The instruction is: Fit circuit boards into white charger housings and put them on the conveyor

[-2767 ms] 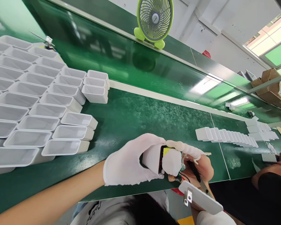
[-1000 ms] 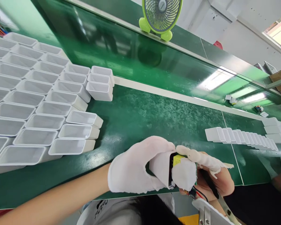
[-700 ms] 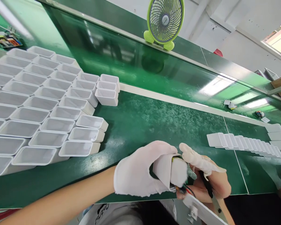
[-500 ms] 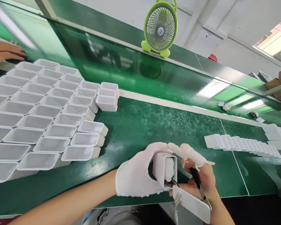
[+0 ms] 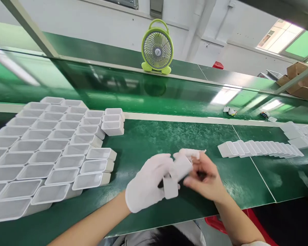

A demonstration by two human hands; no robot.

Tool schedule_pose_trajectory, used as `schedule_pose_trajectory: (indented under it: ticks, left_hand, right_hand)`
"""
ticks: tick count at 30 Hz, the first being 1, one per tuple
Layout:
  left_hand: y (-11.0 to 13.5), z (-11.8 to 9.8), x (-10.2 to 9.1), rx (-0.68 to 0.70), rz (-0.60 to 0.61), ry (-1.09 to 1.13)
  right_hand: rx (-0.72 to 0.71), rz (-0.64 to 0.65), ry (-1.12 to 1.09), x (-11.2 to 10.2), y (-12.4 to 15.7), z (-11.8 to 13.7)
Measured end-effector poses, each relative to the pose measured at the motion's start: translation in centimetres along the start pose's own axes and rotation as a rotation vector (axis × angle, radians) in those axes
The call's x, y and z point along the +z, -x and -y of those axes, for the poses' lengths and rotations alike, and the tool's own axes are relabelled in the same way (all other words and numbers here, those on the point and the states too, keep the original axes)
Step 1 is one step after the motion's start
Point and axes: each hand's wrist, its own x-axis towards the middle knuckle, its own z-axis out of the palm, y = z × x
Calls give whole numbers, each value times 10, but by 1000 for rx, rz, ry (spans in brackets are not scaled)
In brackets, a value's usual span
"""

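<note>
My left hand [image 5: 150, 182], in a white glove, is closed round a small white plastic box [image 5: 170, 188] over the near part of the table. Another white, flat-faced part [image 5: 183, 167] tilts above it, blurred; I cannot tell whether it is a lid or a side of the box. My right hand [image 5: 205, 174] is curled at the right of these parts, with torn white glove material over some fingers. A dark blur shows in its palm, too smeared to name. The box's inside is hidden.
Open white boxes [image 5: 43, 157] stand in tight rows on the left of the green table [image 5: 149, 136]. A row of white boxes [image 5: 261, 148] leans at the right. A green fan [image 5: 157, 51] stands on the back shelf. Small parts [image 5: 231, 111] lie behind the ledge.
The white box has been turned, so its opening and the wires no longer show. The black-handled tool in my right hand is no longer clearly visible. The view has tilted upward.
</note>
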Motion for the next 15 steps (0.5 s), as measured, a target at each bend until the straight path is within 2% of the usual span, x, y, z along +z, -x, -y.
schedule_pose_trajectory:
  ticks: [2, 4, 6, 8, 12, 15]
  left_hand:
    - [0, -2, 1, -367, -102, 138]
    - [-3, -4, 0, -705, -87, 333]
    - [-7, -5, 0, -878, -47, 528]
    - [-10, -5, 1, -901, -33, 687]
    - [-9, -3, 4, -876, -40, 890]
    - [-7, -2, 6, -884, -46, 852]
  right_hand:
    - [71, -182, -243, -7, -10, 2]
    - [87, -320, -437, -14, -18, 1]
    - [71, -402, -513, -19, -22, -3]
    - [41, -435, -505, -19, -23, -4]
    - [-20, -338, -453, -6, -14, 3]
    - [-121, -315, -250, 7, -4, 11]
